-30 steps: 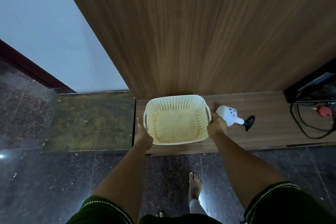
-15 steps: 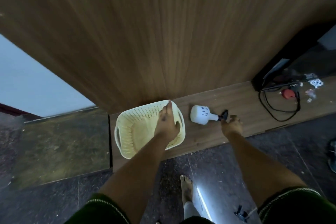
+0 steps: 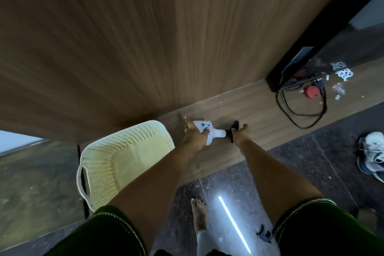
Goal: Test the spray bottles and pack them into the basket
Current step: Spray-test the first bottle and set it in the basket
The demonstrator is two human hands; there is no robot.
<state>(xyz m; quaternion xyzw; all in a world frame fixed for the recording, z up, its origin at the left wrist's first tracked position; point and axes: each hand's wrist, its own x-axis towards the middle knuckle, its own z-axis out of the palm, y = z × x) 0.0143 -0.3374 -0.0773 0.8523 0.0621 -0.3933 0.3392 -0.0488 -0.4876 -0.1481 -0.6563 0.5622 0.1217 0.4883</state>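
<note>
A white spray bottle (image 3: 202, 125) with blue dots and a black trigger head (image 3: 232, 131) lies on its side on the low wooden ledge (image 3: 259, 110). My left hand (image 3: 194, 135) grips the bottle's body. My right hand (image 3: 240, 134) holds the black trigger head. The cream perforated basket (image 3: 99, 164) sits to the left of the bottle on the ledge, with nothing in it; my left forearm crosses its right side.
A tall wood panel (image 3: 145, 37) rises behind the ledge. Black cables (image 3: 301, 114) and a red round object (image 3: 310, 91) lie at the right, beside a dark unit (image 3: 295, 68). A shoe (image 3: 372, 151) rests on the dark floor, and my bare foot (image 3: 199, 214) stands below.
Both hands left the basket's handles. The right hand reached the trigger head first, then the left hand crossed over the basket and took the bottle's body. The view swung right.
</note>
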